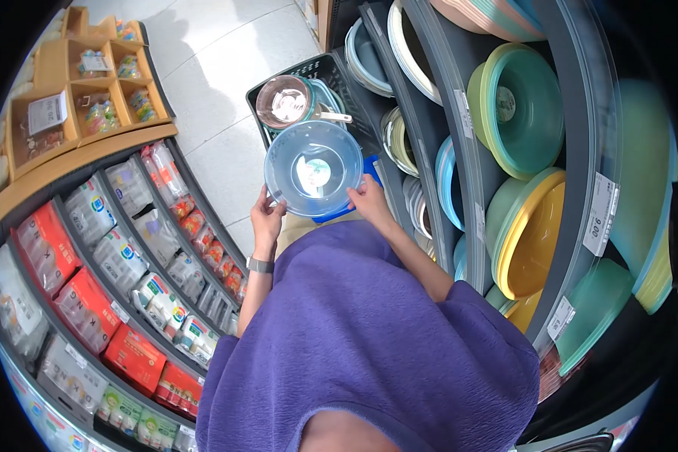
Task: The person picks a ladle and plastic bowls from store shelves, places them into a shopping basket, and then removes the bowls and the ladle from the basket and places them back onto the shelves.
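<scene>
A clear, bluish plastic basin (pixel 279 162) with a round label on its bottom is held in front of me by its rim. My left hand (pixel 267 218) is closed on the left side of the near rim, thumb on the edge. On the right side of that rim, my right hand (pixel 368 200) pinches the edge. Just beyond the basin stands a dark shopping basket (pixel 255 102). In it is a brownish see-through round vessel (pixel 266 102) with a pale handle, over other bluish containers. Part of a blue object (pixel 373 172) shows beside and below the basin.
Shelves on the right hold stacked basins, including a green basin (pixel 539 113) and a yellow basin (pixel 539 248), with price tags (pixel 601 215). Left shelves carry packaged goods such as red packs (pixel 87 309). Wooden compartments (pixel 71 64) stand at upper left. Pale floor tiles (pixel 211 83) lie between.
</scene>
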### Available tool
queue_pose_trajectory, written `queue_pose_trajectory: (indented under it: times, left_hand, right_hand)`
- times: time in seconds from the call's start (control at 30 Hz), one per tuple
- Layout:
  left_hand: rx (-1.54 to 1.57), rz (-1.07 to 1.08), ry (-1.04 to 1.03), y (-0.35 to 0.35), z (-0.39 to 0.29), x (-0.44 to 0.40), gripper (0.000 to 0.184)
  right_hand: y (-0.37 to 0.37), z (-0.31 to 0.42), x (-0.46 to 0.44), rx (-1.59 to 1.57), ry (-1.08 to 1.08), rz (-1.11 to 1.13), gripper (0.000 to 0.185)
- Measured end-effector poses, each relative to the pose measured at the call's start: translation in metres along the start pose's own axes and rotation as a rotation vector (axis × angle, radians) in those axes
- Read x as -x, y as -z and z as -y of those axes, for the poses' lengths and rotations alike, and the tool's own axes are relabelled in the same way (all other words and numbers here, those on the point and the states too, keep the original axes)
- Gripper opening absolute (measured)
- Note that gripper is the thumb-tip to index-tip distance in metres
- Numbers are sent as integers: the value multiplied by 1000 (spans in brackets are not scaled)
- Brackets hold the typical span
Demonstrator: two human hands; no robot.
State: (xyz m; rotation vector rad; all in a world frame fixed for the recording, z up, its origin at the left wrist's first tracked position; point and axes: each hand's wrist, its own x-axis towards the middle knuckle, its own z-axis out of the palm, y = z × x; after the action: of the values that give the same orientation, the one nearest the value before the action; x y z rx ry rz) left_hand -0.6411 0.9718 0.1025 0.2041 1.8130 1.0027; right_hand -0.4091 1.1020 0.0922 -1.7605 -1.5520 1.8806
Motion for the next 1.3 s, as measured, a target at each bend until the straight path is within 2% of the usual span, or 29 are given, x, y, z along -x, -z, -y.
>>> queue_pose_trajectory:
  times: [0.13, 0.2, 0.23, 0.27, 0.37, 0.6, 0.7, 0.87, 0.93, 1.0, 1.03, 1.1, 1.3]
  left_hand:
    - [-12, -63, -33, 3, -5, 2, 67]
    - [-21, -91, 1, 3, -7, 4, 59]
    - [-17, -100, -5, 6, 7, -3, 49]
    - [-17, -104, -9, 9, 22, -8, 49]
    - [-6, -47, 110, 10, 29, -10, 43]
    - [2, -41, 92, 2, 27, -16, 40]
    - [-60, 51, 92, 3, 29, -27, 38]
    - [-88, 42, 80, 1, 29, -45, 41]
    - [-93, 19, 97, 3, 37, -62, 42]
    - [-122, -2, 107, 7, 59, -95, 43]
    - [-74, -37, 113, 6, 57, -104, 43]
    - [-48, -81, 127, 5, 48, -124, 44]
    - [55, -149, 77, -4, 24, -195, 47]
  right_hand:
    - [-3, 11, 3, 46, -3, 46, 30]
    - [-4, 16, 3, 26, -22, 48, 27]
    - [-5, 14, 1, 35, -24, 45, 26]
    - [-6, 12, -1, 44, -29, 42, 24]
    - [-5, -1, -11, 78, 9, 29, 22]
    - [5, -4, -19, 156, 36, -4, 26]
    - [6, -5, -27, 198, 73, -45, 29]
    - [0, 1, -42, 134, -66, 5, 35]
    - [-15, -18, -72, 125, -39, 13, 33]
    - [-28, -19, -99, 308, 43, -31, 33]
    - [-34, -13, -110, 309, 41, -26, 33]
    - [-44, 0, -135, 479, 189, -160, 26]
    - [-54, 40, -209, 506, 246, -182, 26]
